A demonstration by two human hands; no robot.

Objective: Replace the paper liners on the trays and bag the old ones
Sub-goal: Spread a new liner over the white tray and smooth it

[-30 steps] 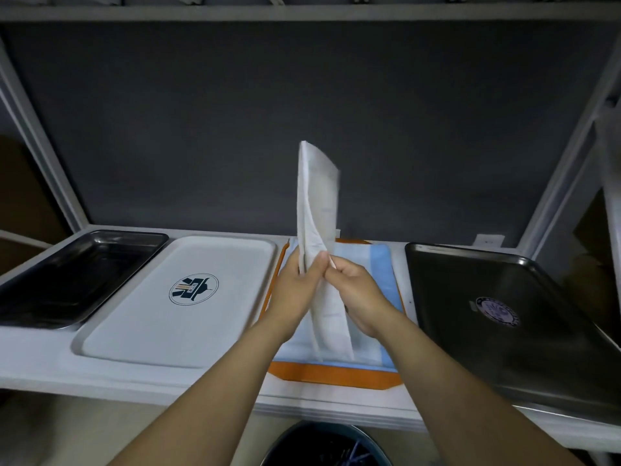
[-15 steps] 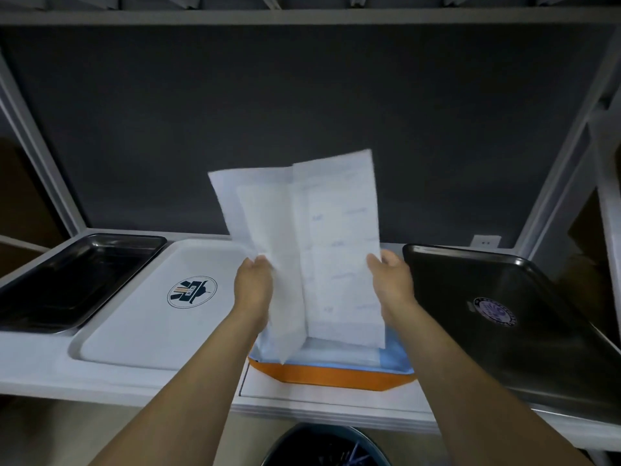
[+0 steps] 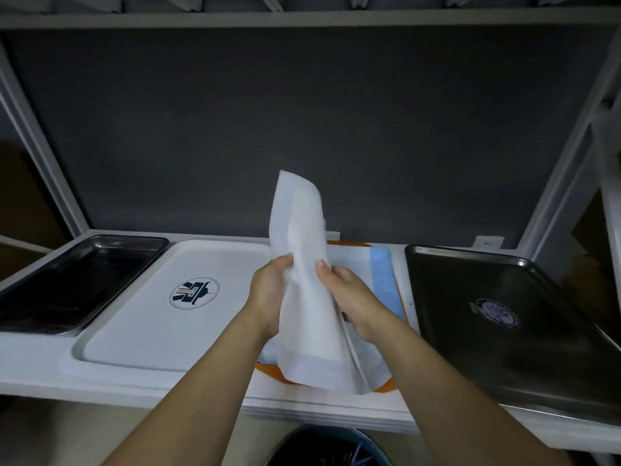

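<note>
now a white paper liner (image 3: 304, 284) is pinched upright between the left hand (image 3: 268, 294) and right hand (image 3: 349, 297); beneath them one liner covers the orange tray (image 3: 386, 385), other trays unlined, nothing bagged.

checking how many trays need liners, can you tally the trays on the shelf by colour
dark metal trays: 2, one at far left and one at right
white trays: 1, with a round logo
orange trays: 1, mostly hidden under the blue-edged liners and the white sheet that both hands hold; an edge shows at the front
total: 4 trays
</note>
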